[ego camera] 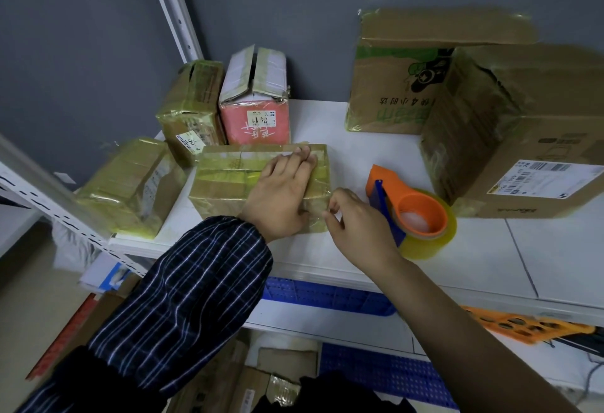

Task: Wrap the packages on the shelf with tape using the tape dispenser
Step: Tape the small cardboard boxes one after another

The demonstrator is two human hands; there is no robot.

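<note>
Pressing left hand (281,190) flat, fingers straight, on tape-wrapped brown cardboard package (228,180) at frame centre, on white shelf (490,255). Pinching package's lower-right corner with right hand (356,229), thumb against curled fingers. Lying right of centre, just beside right hand: orange tape dispenser (415,213) with yellowish roll.

My left hand (281,196) presses flat, fingers straight, on the package (225,180) while my right hand (359,229) pinches its near corner.

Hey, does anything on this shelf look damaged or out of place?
The pink box at the back has its top flaps gaping apart, and the green-printed box has its top flap lifted.
</note>
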